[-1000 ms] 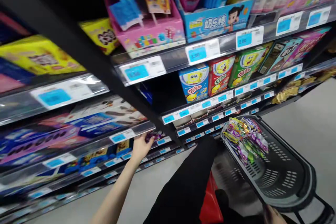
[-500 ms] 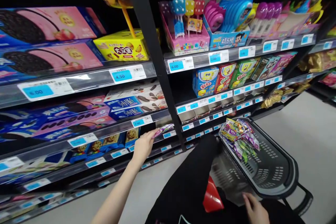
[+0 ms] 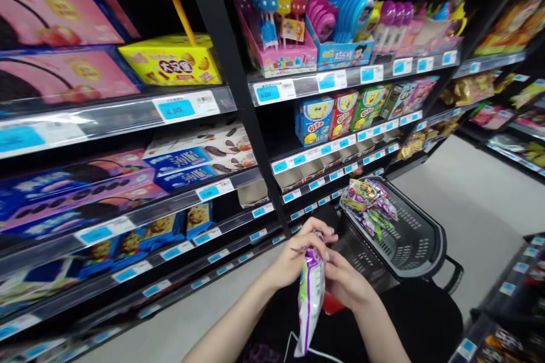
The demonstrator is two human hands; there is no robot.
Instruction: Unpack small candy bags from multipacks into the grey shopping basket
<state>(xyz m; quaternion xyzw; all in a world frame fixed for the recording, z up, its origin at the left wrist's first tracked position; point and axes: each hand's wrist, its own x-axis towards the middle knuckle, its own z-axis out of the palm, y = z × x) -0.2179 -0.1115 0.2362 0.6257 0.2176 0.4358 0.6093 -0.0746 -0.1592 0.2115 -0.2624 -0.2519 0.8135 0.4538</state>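
Observation:
A white, purple and green snack packet (image 3: 312, 295) hangs lengthwise before my body, its upper end between my two hands. My left hand (image 3: 300, 252) is closed around the top of it, with bent fingers over the edge. From the other side my right hand (image 3: 347, 281) grips the packet's upper part; some of its fingertips are hidden behind the packet. Beyond the hands, a dark shopping basket (image 3: 440, 238) stands on the floor, with several similar colourful packets (image 3: 370, 204) heaped at its far end. Something red (image 3: 332, 303) shows partly below my right hand.
Shelves run along the left and ahead, with cookie boxes (image 3: 187, 159), a yellow box (image 3: 170, 62), lollipops (image 3: 272, 17) and small cartons (image 3: 315, 119). An open carton (image 3: 253, 193) sits on a low shelf. Another shelf (image 3: 506, 289) edges in at lower right.
My left hand has drawn back from the low shelf with the packet, to in front of my body. My right hand has risen from my lap to grip it. The view has turned right.

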